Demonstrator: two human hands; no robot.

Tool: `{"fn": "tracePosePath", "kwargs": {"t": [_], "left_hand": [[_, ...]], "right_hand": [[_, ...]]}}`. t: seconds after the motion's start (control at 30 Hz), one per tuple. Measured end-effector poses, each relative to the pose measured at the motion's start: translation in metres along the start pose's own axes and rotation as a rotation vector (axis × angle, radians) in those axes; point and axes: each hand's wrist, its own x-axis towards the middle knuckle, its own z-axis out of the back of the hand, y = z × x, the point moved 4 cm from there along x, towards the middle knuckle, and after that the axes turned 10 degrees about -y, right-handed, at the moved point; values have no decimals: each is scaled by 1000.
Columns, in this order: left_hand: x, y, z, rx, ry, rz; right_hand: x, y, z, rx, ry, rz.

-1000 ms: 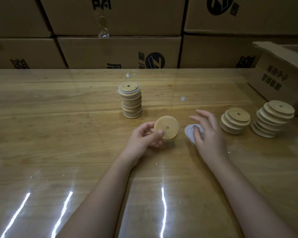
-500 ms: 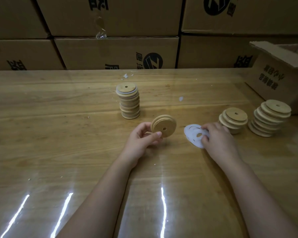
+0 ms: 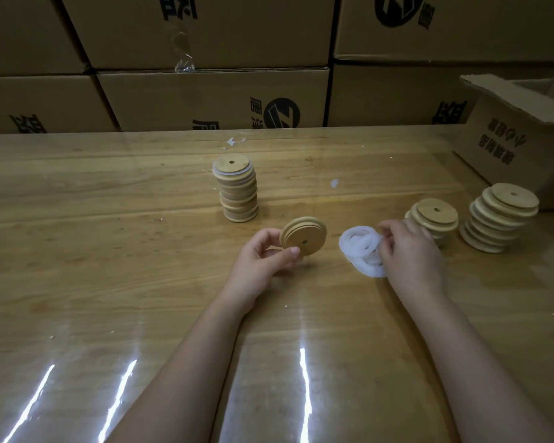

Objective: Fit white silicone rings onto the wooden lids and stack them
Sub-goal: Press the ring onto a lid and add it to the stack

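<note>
Head: lid (image 3: 304, 237) on edge, L hand (image 3: 263, 260).

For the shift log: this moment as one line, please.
left hand: holds wooden lid tilted, no ring on it | right hand: pinches white rings | ringed stack: behind | bare lid stacks: right

Wooden lid (image 3: 304, 237) beside white rings (image 3: 360, 248)

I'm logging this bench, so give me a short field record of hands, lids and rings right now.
left hand: grips one wooden lid, tilted on edge
right hand: pinches white silicone rings at their pile
ringed stack: upright, behind the held lid
short bare stack: right of the rings
tall bare stack: farthest right, leaning, beside open cardboard box
</note>
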Motion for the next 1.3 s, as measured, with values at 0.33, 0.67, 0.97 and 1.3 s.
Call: {"fn": "tracePosePath", "kwargs": {"t": [0.33,0.67,0.97,1.3], "left_hand": [[-1,-1,0,4,-12,7],[-2,-1,-1,7,-4,14],[-1,1,0,11,-16,14],[0,2,0,16,-21,17]], "right_hand": [[2,1,7,89,-131,14],[-3,2,-13,-57,143,191],[-7,11,-17,30,231,241],[-6,28,13,287,-135,279]]}}
